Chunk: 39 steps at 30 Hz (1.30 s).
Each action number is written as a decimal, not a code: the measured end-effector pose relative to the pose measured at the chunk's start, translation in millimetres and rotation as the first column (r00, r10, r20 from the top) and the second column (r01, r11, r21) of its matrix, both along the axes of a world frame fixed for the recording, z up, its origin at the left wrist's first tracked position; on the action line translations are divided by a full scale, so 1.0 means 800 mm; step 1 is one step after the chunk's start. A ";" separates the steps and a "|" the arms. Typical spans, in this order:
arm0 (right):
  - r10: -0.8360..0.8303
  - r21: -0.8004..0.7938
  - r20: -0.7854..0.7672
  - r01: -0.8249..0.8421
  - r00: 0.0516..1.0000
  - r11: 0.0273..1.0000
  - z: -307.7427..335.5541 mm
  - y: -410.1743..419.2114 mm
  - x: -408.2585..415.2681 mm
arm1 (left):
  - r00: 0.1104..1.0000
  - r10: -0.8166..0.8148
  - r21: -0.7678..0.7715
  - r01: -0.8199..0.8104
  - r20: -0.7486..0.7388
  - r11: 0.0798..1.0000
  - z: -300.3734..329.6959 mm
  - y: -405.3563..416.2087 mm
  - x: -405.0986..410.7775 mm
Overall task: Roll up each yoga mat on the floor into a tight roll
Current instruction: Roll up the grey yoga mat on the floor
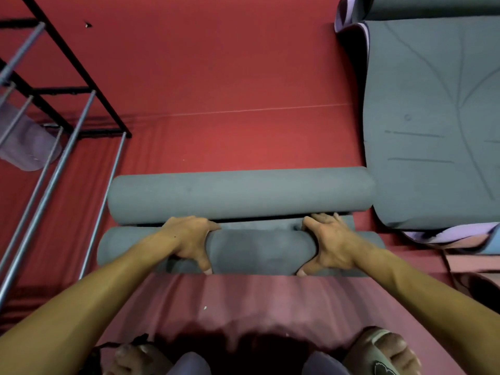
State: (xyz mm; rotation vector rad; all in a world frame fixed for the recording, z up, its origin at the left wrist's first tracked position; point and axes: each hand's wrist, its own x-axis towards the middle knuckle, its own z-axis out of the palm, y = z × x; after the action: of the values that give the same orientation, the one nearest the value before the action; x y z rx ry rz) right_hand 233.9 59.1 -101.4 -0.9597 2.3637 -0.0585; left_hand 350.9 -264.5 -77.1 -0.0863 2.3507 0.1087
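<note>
A grey yoga mat roll point(259, 251) lies across the red floor right in front of me. My left hand point(190, 239) and my right hand point(328, 240) both grip it from above, fingers over the far side and thumbs on the near side. A short flat strip of the same mat point(257, 224) shows just beyond the roll. Behind that lies a second, fully rolled grey mat point(240, 194). To the right, a grey mat with a lilac underside point(433, 117) lies spread flat, and another one point(433, 6) sits past it at the top edge.
A black and silver metal rack point(67, 104) stands at the left, with a lilac rolled mat point(24, 139) on it. The red floor covering point(216, 77) stretches beyond the rolls. My sandalled feet point(384, 353) are at the bottom edge.
</note>
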 end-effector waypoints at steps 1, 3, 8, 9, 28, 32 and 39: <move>0.041 0.058 -0.044 -0.038 0.998 0.998 0.002 -0.004 -0.004 | 1.000 -0.001 -0.024 0.001 0.006 1.000 0.000 0.001 -0.002; 0.129 0.183 -0.157 -0.100 0.979 0.978 0.014 -0.016 -0.012 | 1.000 -0.013 -0.089 0.013 0.002 0.996 0.003 0.000 -0.010; 0.122 0.156 -0.189 -0.093 0.974 0.983 0.043 -0.029 -0.014 | 0.993 0.007 -0.085 -0.017 -0.120 0.996 0.008 -0.009 -0.026; 0.095 0.102 -0.193 -0.077 0.977 0.992 0.041 -0.027 -0.012 | 0.990 0.039 -0.067 -0.049 -0.133 0.997 0.008 -0.014 -0.027; 0.050 -0.013 -0.333 -0.058 0.942 0.998 0.015 -0.033 0.003 | 0.898 0.251 0.372 -0.108 -0.361 0.922 -0.037 -0.069 -0.015; 0.059 -0.022 -0.327 -0.070 0.943 0.997 0.016 -0.037 0.000 | 0.910 0.092 0.175 -0.022 -0.405 0.984 -0.015 -0.048 -0.020; 0.031 -0.047 -0.308 -0.048 0.951 0.998 0.022 -0.039 -0.011 | 0.904 0.031 -0.001 -0.035 -0.427 0.999 -0.013 -0.031 -0.007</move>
State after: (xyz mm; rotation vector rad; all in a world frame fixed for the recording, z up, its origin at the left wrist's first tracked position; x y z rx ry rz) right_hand 225.0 27.7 -84.0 -1.1102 2.6361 0.0460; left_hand 344.9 -289.2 -87.2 -0.1159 2.7909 0.1466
